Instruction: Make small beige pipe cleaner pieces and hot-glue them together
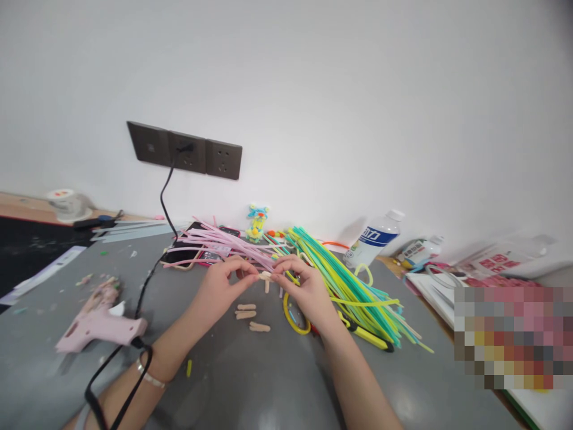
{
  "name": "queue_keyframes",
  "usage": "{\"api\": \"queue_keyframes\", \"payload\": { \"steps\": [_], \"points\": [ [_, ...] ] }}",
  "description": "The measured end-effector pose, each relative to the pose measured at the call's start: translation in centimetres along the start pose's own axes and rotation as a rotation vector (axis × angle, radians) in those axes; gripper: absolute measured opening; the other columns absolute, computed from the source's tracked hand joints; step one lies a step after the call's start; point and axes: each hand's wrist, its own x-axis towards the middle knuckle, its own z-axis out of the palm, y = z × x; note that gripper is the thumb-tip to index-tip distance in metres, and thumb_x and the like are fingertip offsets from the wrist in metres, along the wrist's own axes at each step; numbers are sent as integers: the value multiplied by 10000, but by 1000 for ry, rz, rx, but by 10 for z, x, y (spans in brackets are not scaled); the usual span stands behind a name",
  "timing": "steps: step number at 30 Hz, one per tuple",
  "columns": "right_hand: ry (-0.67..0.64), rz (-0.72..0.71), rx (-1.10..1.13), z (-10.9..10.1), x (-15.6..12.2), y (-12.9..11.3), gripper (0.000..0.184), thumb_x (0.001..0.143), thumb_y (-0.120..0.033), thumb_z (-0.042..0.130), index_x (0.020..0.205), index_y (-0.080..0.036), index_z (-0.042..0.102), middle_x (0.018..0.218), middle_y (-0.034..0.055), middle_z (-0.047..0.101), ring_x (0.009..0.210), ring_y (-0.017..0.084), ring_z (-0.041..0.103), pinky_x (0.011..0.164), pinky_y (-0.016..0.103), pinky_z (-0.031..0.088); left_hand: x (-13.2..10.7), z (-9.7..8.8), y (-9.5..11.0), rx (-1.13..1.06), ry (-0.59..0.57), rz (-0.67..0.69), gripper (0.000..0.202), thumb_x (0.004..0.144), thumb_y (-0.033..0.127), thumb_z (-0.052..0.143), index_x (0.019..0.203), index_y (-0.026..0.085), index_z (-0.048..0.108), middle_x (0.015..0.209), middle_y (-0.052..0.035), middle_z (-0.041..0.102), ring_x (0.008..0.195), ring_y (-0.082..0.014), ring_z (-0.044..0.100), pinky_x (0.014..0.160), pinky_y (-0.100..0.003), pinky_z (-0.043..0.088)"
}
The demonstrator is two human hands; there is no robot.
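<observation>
Fingers [244,270] on both hands are closing in a small pinch around a little beige piece [267,285], so they're barely open at all. Left hand [226,286] is gripping one end between thumb and index, tips basically meeting. Right hand [308,289] is pinching the other end the same way, with its remaining fingers curling loosely behind. The piece is sitting right between the two sets of fingertips, one short leg of it hanging down below them. It's tiny, so I can't tell exactly how its parts are joining.

Just below the fingertips, a few beige bits [246,314] are lying loose on the gray table [250,382]. Right behind the fingers, a bunch of pink stems [233,243] is fanning out to the left, partly covering some dark stuff I can't make out. Off to the right of them, a big pile of green and yellow stems [358,286] is sprawling, and a yellow cutter [367,336] is lying along its near edge. A yellow ring [285,310] is resting near the right hand, just under its fingers.

Well left of the fingers, a pink glue gun [102,325] is lying on its side, its black cord [145,286] trailing nearby. Farther back, beyond the fingers, a small colorful figure [257,224] is standing by the wall, and a bottle [376,239] is leaning over to the right of it.
</observation>
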Motion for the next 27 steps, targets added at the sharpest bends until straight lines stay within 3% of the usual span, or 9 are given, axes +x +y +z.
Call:
{"api": "queue_keyframes", "payload": {
  "steps": [17, 27],
  "points": [
    [-23, -33, -61, 3, 0, -4, 114, 821, -291, 726, 737, -224, 688, 858, 59, 680, 897, 236, 628, 863, 381, 477, -1, -1, -1, 2, 5, 29, 111, 812, 255, 651, 739, 187, 701, 765, -18, 727, 756, -186, 636, 753, -301, 505],
    [-55, -63, -106, 3, -1, -10, 109, 849, -263, 701, 746, -229, 685, 870, 62, 676, 926, 245, 623, 874, 397, 468, -2, -3, 1, 108, 23, 141, 146, 853, 267, 655, 727, 205, 696, 760, -15, 725, 798, -208, 631, 814, -352, 475]
  ]
}}
